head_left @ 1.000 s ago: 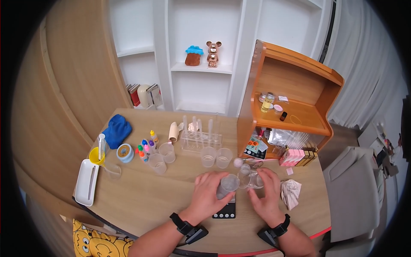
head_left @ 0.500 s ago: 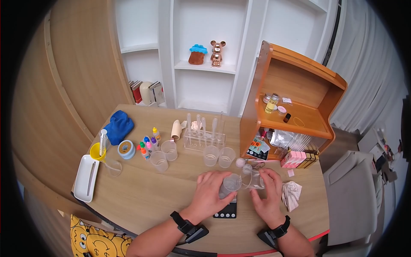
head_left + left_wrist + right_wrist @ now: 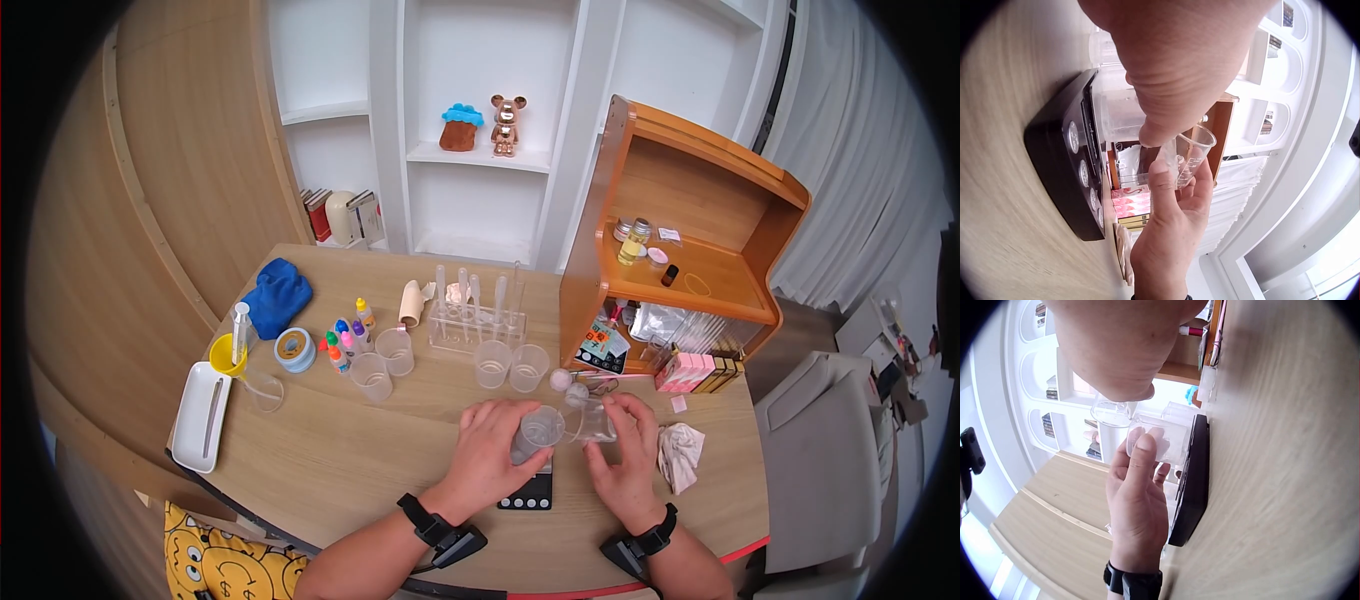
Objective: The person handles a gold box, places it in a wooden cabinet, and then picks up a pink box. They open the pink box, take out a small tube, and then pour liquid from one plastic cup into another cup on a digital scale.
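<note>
The left hand grips a clear plastic cup that stands on a black scale with round buttons. In the right hand is a second clear cup, tilted on its side with its mouth toward the first cup. Printed markings show on this tilted cup in the left wrist view, held between the thumb and fingers of the right hand. From the right wrist view, the left hand has its thumb against the upright cup, beside the scale.
Behind the hands stand more clear cups and a test tube rack. Small colored bottles, a tape roll, a white tray and a blue cloth lie left. A crumpled cloth and wooden shelf are right.
The head view has shifted slightly since the earliest frame. The cup in the right hand is tipped a little further; the left hand keeps its grip on the other cup.
</note>
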`<state>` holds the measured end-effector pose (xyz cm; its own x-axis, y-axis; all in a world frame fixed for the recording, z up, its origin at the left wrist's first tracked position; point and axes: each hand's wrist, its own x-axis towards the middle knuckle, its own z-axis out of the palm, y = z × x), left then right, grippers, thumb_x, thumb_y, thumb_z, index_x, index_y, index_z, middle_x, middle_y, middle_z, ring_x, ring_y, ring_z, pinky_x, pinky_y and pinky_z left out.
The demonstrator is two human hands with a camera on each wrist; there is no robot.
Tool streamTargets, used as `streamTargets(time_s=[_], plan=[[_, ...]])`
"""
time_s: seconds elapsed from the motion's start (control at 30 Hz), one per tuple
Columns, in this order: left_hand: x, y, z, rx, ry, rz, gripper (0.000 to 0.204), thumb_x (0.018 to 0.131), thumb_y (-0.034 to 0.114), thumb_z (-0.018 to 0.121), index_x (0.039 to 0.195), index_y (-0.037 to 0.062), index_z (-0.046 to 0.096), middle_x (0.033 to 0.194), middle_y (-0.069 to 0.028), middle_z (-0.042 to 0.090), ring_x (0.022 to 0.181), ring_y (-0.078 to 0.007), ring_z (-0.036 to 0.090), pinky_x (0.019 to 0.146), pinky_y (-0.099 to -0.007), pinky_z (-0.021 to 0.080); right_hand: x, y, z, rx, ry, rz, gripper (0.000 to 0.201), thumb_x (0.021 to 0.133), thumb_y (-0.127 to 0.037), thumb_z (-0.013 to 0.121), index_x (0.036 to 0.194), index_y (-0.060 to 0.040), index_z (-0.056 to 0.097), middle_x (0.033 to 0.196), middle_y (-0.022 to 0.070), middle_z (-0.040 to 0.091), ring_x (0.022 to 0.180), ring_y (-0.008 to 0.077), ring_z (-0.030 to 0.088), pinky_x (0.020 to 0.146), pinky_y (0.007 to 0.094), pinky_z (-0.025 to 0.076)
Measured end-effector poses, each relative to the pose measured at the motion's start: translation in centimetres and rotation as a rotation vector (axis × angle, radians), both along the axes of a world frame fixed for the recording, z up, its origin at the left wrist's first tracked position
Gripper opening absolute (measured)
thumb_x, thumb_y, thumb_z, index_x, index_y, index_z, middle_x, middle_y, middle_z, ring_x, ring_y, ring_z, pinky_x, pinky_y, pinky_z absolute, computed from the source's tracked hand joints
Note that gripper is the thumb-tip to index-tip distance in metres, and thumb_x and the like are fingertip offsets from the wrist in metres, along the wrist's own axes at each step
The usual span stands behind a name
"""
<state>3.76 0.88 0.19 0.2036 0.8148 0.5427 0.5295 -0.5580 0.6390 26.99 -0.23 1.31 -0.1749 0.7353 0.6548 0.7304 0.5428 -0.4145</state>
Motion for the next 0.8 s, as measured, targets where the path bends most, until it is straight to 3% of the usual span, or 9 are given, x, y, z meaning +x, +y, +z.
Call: streamTargets(time_s=[0.8], plan=[[-0.06,0.02,0.01,-0.01,0.004,-0.002,0.063,0.082,0.024,0.09,0.136,0.0087,0.062,0.126,-0.0117,0.07,0.121,-0.0338,0.063,0.11,-0.0481,0.041,-0.07,0.04,-0.11,0.013,0.005,0.01,0.074,0.075,0.002,0.085,0.145,-0.0086,0.064,0.142,0.0186,0.06,0.128,0.0381,0.06,0.109,0.0469,0.048]])
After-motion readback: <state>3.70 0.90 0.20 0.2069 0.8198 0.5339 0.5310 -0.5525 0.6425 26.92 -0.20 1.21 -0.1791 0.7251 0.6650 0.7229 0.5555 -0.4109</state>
